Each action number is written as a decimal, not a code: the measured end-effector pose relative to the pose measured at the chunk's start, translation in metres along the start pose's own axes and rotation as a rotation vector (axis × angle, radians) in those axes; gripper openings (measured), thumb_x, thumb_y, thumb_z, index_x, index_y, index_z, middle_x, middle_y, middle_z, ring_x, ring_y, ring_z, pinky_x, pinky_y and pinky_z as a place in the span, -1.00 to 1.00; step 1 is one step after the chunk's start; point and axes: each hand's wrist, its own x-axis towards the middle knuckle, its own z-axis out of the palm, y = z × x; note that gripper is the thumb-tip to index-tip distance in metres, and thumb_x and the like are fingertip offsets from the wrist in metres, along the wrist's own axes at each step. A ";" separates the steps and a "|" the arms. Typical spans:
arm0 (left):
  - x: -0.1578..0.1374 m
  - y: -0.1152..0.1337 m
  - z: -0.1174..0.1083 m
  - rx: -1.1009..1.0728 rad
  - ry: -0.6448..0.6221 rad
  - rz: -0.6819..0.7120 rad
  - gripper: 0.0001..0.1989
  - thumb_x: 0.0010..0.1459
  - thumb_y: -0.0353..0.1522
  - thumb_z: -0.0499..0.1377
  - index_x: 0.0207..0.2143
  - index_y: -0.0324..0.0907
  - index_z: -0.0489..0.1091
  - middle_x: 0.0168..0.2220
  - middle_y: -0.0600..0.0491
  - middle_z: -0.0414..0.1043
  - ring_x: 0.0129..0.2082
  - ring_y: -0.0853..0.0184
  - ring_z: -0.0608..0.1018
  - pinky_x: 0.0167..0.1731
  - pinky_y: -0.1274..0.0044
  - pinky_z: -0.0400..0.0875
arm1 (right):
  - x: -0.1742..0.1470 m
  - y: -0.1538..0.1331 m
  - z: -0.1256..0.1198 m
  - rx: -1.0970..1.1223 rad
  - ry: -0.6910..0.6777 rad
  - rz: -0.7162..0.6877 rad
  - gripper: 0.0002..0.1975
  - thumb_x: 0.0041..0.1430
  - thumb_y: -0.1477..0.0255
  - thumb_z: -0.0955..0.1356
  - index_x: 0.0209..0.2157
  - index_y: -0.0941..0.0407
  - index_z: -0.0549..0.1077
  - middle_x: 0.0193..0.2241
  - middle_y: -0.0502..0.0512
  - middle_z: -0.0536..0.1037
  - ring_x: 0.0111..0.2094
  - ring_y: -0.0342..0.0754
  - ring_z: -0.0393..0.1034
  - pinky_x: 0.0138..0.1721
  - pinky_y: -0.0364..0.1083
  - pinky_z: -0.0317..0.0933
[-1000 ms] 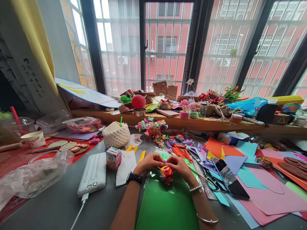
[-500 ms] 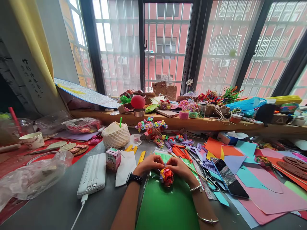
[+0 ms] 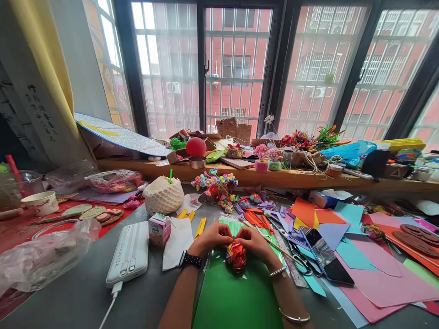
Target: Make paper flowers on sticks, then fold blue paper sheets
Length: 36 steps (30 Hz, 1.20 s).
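Observation:
A round folded-paper ball (image 3: 236,258) in red, orange, yellow and purple hangs just over the green sheet (image 3: 236,301). My left hand (image 3: 215,237) is closed in a pinch at the ball's upper edge, thumb and forefinger together. Opposite it, my right hand (image 3: 255,242) pinches the same upper edge, with its fingertips almost meeting the left ones. What exactly lies between the fingertips is too small to see. Right beside my right hand are a thin wooden stick (image 3: 286,252) and scissors (image 3: 303,264).
To the left stand a white power bank (image 3: 128,251) with a cable, a small drink carton (image 3: 159,229) and a net-wrapped coconut (image 3: 164,195). A phone (image 3: 325,256) lies among coloured paper sheets (image 3: 387,278) on the right. Crocheted flowers (image 3: 214,180) stand behind the hands.
The paper ball has turned a little between my fingers, and both hands stay pinched at its top. The whole view has shifted slightly.

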 end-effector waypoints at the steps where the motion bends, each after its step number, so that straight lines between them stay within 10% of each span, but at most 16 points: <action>1: 0.000 0.001 0.000 -0.013 0.012 0.002 -0.68 -0.25 -0.19 0.22 -0.56 -0.29 0.32 -0.62 0.14 0.31 -0.58 0.45 0.34 -0.59 0.63 0.16 | 0.000 0.000 0.000 -0.023 0.013 -0.002 -0.87 -0.17 0.42 0.35 -0.60 0.18 0.33 -0.66 -0.07 0.36 -0.61 -0.21 0.19 -0.58 -0.22 0.04; 10: -0.005 0.009 0.000 -0.334 0.008 -0.090 -0.61 -0.30 -0.17 0.28 -0.48 -0.28 0.34 -0.53 0.12 0.35 -0.53 0.44 0.39 -0.46 0.59 0.25 | -0.001 -0.013 0.003 -0.120 0.232 -0.125 -0.83 -0.07 0.32 0.32 -0.54 0.15 0.37 -0.60 0.00 0.41 -0.58 -0.17 0.21 -0.56 -0.19 0.06; 36: -0.005 0.018 0.007 -0.027 0.228 0.187 -0.81 -0.12 -0.33 0.15 -0.44 -0.27 0.44 -0.43 0.01 0.47 -0.36 0.30 0.48 -0.35 0.57 0.33 | -0.008 -0.023 -0.012 -0.290 0.186 -0.124 -0.80 -0.02 0.32 0.30 -0.43 0.15 0.46 -0.54 0.02 0.49 -0.58 -0.17 0.23 -0.54 -0.19 0.08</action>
